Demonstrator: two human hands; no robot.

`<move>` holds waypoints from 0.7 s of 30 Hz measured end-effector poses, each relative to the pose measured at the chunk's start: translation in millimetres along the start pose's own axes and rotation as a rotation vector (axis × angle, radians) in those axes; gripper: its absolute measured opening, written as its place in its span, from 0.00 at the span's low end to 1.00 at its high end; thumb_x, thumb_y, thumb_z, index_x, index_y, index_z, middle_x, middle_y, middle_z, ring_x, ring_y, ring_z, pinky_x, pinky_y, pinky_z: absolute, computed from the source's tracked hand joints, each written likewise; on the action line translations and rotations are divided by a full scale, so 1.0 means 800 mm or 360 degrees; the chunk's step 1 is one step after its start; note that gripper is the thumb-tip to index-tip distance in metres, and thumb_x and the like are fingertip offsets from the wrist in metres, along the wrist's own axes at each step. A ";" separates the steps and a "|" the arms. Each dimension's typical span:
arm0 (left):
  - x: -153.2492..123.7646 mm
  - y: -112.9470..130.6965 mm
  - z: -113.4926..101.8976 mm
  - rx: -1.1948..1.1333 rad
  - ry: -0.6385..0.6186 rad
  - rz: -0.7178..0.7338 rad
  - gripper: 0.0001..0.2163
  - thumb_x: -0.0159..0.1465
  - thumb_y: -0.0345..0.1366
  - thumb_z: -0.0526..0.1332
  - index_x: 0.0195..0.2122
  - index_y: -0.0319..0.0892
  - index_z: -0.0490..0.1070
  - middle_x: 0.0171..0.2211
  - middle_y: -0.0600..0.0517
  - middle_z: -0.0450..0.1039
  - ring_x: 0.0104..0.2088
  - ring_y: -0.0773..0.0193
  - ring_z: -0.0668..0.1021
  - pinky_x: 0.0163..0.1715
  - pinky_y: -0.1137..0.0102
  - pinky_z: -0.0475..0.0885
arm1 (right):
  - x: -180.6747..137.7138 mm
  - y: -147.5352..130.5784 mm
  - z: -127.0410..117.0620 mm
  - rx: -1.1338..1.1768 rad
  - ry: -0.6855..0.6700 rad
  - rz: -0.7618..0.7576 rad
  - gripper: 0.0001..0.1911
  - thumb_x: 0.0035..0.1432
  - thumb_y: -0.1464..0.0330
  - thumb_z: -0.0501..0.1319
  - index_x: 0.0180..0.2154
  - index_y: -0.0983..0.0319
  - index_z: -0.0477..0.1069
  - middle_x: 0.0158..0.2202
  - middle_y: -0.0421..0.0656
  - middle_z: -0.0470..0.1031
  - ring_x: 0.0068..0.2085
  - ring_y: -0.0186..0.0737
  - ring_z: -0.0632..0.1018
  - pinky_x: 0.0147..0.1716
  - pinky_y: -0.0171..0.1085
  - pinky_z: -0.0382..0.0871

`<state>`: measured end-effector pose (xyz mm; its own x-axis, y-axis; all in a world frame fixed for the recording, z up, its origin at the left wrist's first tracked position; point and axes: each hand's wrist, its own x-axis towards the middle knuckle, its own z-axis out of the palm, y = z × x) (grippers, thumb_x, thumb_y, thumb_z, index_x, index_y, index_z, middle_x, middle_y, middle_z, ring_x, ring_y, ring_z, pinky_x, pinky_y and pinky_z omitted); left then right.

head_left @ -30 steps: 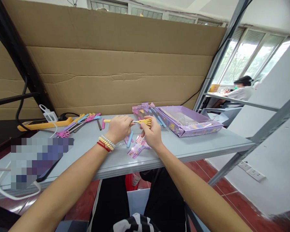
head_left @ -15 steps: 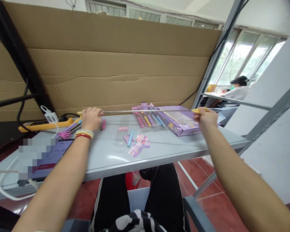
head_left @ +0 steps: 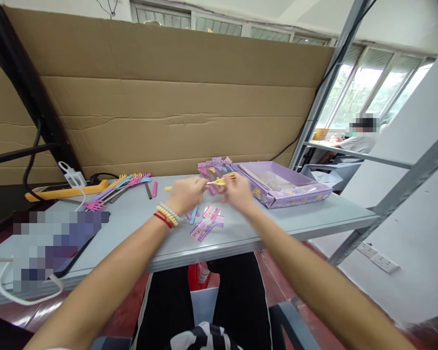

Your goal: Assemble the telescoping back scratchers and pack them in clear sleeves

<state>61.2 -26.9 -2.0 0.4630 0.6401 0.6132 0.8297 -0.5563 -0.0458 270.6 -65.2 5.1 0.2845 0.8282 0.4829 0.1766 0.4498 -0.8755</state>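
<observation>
Both my hands meet above the middle of the grey table [head_left: 270,228]. They hold one yellow telescopic back scratcher [head_left: 219,182], now pushed short. My left hand [head_left: 185,193] is closed round its handle end, whose yellow tip sticks out to the left. My right hand [head_left: 237,192] is closed on the claw end and is blurred by motion. Below my hands lie small pink printed cards [head_left: 208,222] and a blue grip sleeve [head_left: 193,216].
More scratchers in several colours [head_left: 122,187] lie at the left back beside a yellow power strip [head_left: 67,190]. A purple box [head_left: 282,187] sits at the right, with packed scratchers [head_left: 215,167] beside it. A cardboard wall stands behind. Another person [head_left: 359,138] sits far right.
Half a second ago my hands were far apart with the scratcher's rod pulled out full length. Now they have come together and the rod is collapsed short.
</observation>
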 end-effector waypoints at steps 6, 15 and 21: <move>-0.009 -0.039 0.006 -0.0062 0.0109 -0.0162 0.16 0.68 0.44 0.49 0.43 0.42 0.72 0.38 0.47 0.77 0.38 0.58 0.78 0.32 0.68 0.65 | 0.027 0.016 0.095 0.0334 -0.0490 0.0054 0.19 0.55 0.53 0.61 0.28 0.62 0.64 0.18 0.38 0.71 0.12 0.30 0.69 0.09 0.28 0.55; -0.010 -0.086 0.022 -0.0292 0.0047 -0.0166 0.18 0.68 0.45 0.49 0.44 0.42 0.74 0.33 0.50 0.77 0.32 0.63 0.75 0.32 0.70 0.65 | 0.067 0.053 0.111 0.0716 -0.0745 0.0416 0.20 0.45 0.55 0.69 0.29 0.63 0.67 0.21 0.39 0.73 0.15 0.29 0.70 0.09 0.27 0.55; -0.014 -0.092 0.023 -0.0459 -0.0114 -0.0196 0.18 0.66 0.47 0.51 0.44 0.42 0.74 0.34 0.51 0.78 0.31 0.65 0.75 0.34 0.71 0.67 | 0.042 0.062 0.122 0.0834 -0.0885 0.0552 0.23 0.46 0.56 0.68 0.39 0.64 0.69 0.27 0.41 0.76 0.20 0.31 0.74 0.11 0.28 0.58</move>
<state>0.6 16.6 -20.0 0.3939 0.7419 0.5426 0.7630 -0.5931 0.2570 196.7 17.3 -23.7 -0.2881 0.9307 0.2255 -0.3349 0.1227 -0.9342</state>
